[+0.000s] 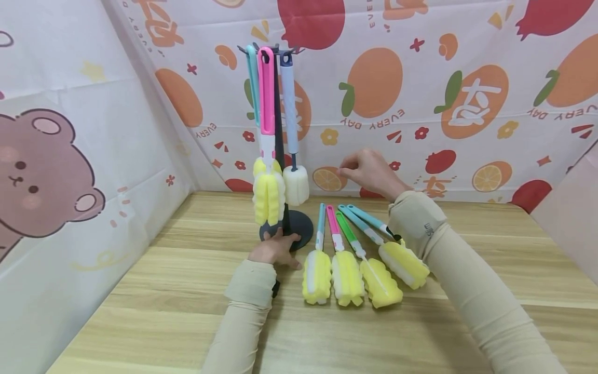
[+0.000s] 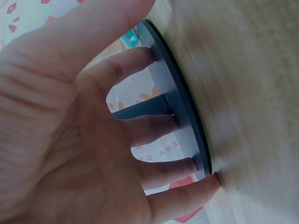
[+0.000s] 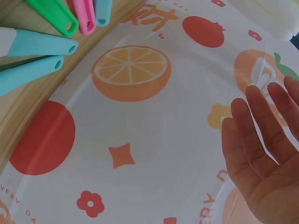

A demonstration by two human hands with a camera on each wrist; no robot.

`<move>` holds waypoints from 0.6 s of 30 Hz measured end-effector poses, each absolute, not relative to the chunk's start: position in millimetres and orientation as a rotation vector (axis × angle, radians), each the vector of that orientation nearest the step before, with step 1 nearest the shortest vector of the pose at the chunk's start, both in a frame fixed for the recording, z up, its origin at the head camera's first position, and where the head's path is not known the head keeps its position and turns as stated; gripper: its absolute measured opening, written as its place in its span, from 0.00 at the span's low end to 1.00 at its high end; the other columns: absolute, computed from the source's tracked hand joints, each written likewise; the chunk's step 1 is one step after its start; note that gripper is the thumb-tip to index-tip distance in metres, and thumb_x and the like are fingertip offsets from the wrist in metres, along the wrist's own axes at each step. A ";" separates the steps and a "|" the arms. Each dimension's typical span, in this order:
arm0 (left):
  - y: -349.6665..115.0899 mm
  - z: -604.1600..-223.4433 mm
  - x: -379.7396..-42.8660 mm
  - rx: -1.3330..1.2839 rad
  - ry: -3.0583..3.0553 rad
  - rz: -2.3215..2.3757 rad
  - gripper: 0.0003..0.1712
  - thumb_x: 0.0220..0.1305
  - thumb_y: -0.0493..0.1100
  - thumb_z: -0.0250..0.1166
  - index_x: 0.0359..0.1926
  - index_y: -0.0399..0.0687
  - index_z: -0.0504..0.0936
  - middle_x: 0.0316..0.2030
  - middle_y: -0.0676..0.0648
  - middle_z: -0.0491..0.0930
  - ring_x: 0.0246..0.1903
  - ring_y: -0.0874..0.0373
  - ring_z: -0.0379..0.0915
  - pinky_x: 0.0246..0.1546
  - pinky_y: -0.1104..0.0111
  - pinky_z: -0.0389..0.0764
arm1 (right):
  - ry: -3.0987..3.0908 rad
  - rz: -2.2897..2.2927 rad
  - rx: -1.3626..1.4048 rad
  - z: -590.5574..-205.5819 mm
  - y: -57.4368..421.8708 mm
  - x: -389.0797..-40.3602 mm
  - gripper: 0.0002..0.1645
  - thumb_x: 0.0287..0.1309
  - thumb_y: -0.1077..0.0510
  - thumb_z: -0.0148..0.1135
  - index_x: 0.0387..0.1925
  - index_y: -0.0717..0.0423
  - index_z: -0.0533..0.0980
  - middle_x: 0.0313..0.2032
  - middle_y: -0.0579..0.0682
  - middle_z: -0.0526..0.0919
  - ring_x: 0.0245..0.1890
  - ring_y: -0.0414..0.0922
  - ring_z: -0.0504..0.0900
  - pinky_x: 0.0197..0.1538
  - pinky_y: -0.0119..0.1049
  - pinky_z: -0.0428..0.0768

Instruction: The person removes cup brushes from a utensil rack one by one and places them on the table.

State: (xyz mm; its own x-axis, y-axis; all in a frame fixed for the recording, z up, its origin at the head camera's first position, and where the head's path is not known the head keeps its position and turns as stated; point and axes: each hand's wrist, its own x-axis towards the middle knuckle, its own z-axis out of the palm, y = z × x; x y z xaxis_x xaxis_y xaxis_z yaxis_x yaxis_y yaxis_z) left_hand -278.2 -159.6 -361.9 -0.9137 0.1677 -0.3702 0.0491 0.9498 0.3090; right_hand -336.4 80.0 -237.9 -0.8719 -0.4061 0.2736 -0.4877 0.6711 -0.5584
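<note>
My left hand (image 1: 276,248) presses its spread fingertips on the round black base (image 1: 306,228) of an upright stand; in the left wrist view the fingers (image 2: 154,128) touch the base's top near its rim. From the stand's hooks hang a pink-handled sponge brush (image 1: 267,104), a teal-handled brush (image 1: 253,78) partly behind it, and a light-blue-handled brush with a white sponge (image 1: 296,184). My right hand (image 1: 371,169) is in the air right of the hanging brushes, holding nothing; its fingers look relaxed in the right wrist view.
Several sponge brushes lie fanned on the wooden table (image 1: 187,301): a blue-handled one (image 1: 316,275), a pink-handled one (image 1: 348,278), a green-handled one (image 1: 380,283) and blue-handled ones at the right (image 1: 404,265), partly behind my right sleeve. A fruit-printed cloth (image 1: 374,31) hangs behind.
</note>
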 end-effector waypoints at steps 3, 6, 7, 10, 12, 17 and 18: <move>-159.6 -361.4 -277.9 0.154 2.702 0.412 0.43 0.62 0.51 0.74 0.75 0.54 0.67 0.77 0.31 0.46 0.72 0.24 0.39 0.62 0.34 0.63 | -2.738 0.990 0.746 -236.4 77.6 -336.3 0.11 0.67 0.61 0.65 0.43 0.66 0.86 0.40 0.59 0.88 0.40 0.54 0.80 0.48 0.46 0.79; -159.4 -361.2 -277.7 0.152 2.703 0.412 0.43 0.62 0.51 0.74 0.75 0.54 0.67 0.77 0.31 0.46 0.72 0.25 0.40 0.62 0.35 0.63 | -2.731 0.998 0.746 -235.0 75.1 -334.9 0.12 0.67 0.61 0.65 0.44 0.66 0.86 0.40 0.59 0.88 0.40 0.54 0.80 0.47 0.46 0.79; -159.4 -361.2 -277.6 0.152 2.703 0.412 0.43 0.62 0.51 0.74 0.75 0.54 0.67 0.77 0.31 0.46 0.72 0.25 0.40 0.62 0.35 0.63 | -2.727 1.000 0.747 -234.5 74.2 -334.7 0.11 0.67 0.61 0.65 0.44 0.66 0.86 0.40 0.59 0.88 0.40 0.54 0.80 0.46 0.46 0.80; -159.3 -361.1 -277.4 0.149 2.703 0.413 0.43 0.62 0.51 0.75 0.75 0.54 0.67 0.77 0.31 0.46 0.72 0.25 0.40 0.62 0.35 0.63 | -2.710 0.998 0.756 -233.2 71.7 -333.6 0.11 0.67 0.61 0.66 0.43 0.66 0.86 0.40 0.59 0.88 0.39 0.53 0.81 0.46 0.45 0.81; -159.3 -361.2 -277.5 0.147 2.704 0.413 0.43 0.62 0.51 0.75 0.75 0.54 0.67 0.77 0.31 0.46 0.72 0.25 0.40 0.62 0.34 0.63 | -2.698 0.999 0.766 -232.3 70.1 -332.8 0.11 0.67 0.61 0.66 0.43 0.66 0.86 0.40 0.59 0.88 0.38 0.53 0.81 0.46 0.45 0.81; -159.1 -361.3 -277.8 0.148 2.703 0.409 0.44 0.62 0.51 0.75 0.75 0.54 0.67 0.77 0.31 0.46 0.72 0.25 0.40 0.62 0.34 0.62 | -2.688 1.005 0.778 -229.7 66.3 -331.7 0.12 0.67 0.60 0.65 0.45 0.66 0.86 0.42 0.59 0.88 0.40 0.53 0.81 0.47 0.45 0.81; -159.2 -361.3 -277.9 0.149 2.703 0.407 0.44 0.62 0.51 0.75 0.75 0.54 0.67 0.77 0.31 0.46 0.72 0.25 0.40 0.62 0.34 0.62 | -2.686 1.009 0.779 -229.3 65.5 -331.7 0.12 0.67 0.60 0.65 0.45 0.65 0.85 0.42 0.59 0.87 0.41 0.53 0.81 0.47 0.45 0.81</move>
State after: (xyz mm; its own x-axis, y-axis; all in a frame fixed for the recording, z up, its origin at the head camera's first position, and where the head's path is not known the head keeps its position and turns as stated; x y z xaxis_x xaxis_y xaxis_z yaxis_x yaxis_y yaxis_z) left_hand -277.9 -159.2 -361.3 -0.9139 0.1616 -0.3723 0.0449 0.9519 0.3030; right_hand -331.7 65.5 -229.3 -0.8496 -0.4129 0.3282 -0.5269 0.6349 -0.5651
